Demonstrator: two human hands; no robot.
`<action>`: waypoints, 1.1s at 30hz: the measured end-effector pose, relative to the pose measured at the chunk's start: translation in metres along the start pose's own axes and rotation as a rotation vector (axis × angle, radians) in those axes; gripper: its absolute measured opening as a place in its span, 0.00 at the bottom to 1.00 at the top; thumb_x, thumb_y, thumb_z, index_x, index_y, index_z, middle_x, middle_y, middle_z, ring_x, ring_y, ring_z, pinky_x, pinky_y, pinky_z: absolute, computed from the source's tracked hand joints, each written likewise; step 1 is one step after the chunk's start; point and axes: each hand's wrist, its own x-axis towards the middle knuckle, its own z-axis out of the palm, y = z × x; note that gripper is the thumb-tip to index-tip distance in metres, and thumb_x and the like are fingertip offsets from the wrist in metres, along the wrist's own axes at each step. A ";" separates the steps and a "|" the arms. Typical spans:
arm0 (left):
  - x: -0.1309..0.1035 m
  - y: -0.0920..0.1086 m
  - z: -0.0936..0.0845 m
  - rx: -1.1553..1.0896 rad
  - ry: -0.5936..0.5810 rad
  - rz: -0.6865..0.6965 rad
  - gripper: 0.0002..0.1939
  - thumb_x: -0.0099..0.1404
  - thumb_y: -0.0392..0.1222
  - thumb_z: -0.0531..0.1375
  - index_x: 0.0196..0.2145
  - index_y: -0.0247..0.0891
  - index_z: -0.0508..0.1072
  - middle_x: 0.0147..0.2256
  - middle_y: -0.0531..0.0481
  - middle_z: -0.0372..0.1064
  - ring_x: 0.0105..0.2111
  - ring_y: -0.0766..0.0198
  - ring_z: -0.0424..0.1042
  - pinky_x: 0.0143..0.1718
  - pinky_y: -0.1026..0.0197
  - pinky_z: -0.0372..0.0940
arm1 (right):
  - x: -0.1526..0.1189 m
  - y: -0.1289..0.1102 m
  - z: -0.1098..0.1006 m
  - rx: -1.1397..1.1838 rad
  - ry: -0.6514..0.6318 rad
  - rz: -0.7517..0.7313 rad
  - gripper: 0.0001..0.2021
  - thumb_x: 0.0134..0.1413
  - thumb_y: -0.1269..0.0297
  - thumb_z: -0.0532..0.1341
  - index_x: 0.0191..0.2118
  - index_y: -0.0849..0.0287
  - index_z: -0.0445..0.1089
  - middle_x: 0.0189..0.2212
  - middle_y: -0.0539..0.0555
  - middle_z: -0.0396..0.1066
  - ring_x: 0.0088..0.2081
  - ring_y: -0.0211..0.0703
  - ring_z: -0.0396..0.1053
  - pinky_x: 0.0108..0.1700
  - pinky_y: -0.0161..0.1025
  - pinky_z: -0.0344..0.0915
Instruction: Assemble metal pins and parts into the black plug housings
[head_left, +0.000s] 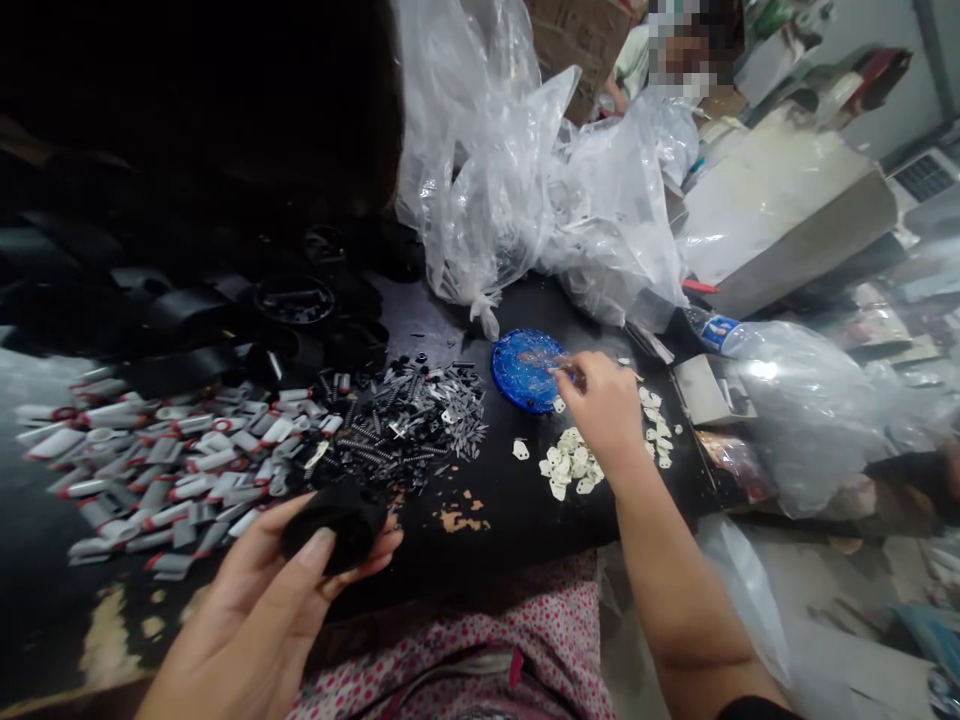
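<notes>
Black worktop (525, 535) is scuffed, cluttered. Left hand (259, 605) holds rounded black plastic part (356, 520) near small grey red-edged tubes (214, 460). Right hand (606, 408) narrows fingers at round blue plastic dish (501, 388), right side; can't tell if gripping anything.

No word, number or brand can be read for sure. A blue label (720, 332) with pale marks wraps a clear plastic bottle (702, 322) on the right, just beyond a small open box (703, 388); its lettering is too small and blurred to make out. Any print on the brown carton (581, 45) at the top is too faint to tell.
</notes>
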 end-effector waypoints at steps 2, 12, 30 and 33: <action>0.000 0.000 0.001 0.002 0.000 -0.022 0.10 0.64 0.45 0.64 0.44 0.48 0.74 0.38 0.56 0.80 0.36 0.60 0.80 0.41 0.63 0.77 | 0.000 -0.001 0.005 -0.014 0.004 -0.005 0.06 0.62 0.64 0.60 0.39 0.60 0.73 0.39 0.57 0.76 0.40 0.48 0.70 0.44 0.44 0.53; -0.006 0.006 0.009 0.018 0.050 -0.067 0.14 0.62 0.48 0.66 0.46 0.52 0.73 0.37 0.59 0.80 0.36 0.66 0.79 0.42 0.72 0.72 | -0.004 -0.002 -0.003 0.162 0.045 0.018 0.05 0.59 0.64 0.62 0.36 0.59 0.72 0.33 0.52 0.74 0.34 0.42 0.68 0.39 0.40 0.59; -0.008 0.017 0.032 -0.380 -0.250 -0.324 0.06 0.64 0.39 0.65 0.39 0.40 0.78 0.39 0.48 0.80 0.36 0.59 0.80 0.38 0.59 0.75 | -0.058 -0.100 -0.030 0.923 -0.344 0.071 0.04 0.57 0.62 0.64 0.33 0.55 0.72 0.26 0.45 0.70 0.27 0.32 0.65 0.29 0.29 0.62; -0.010 0.013 0.028 -0.244 -0.240 -0.218 0.08 0.65 0.43 0.64 0.42 0.43 0.76 0.41 0.49 0.78 0.38 0.59 0.79 0.39 0.59 0.74 | -0.059 -0.100 -0.030 0.895 -0.377 0.051 0.04 0.57 0.63 0.64 0.33 0.55 0.72 0.25 0.45 0.69 0.26 0.32 0.64 0.27 0.29 0.60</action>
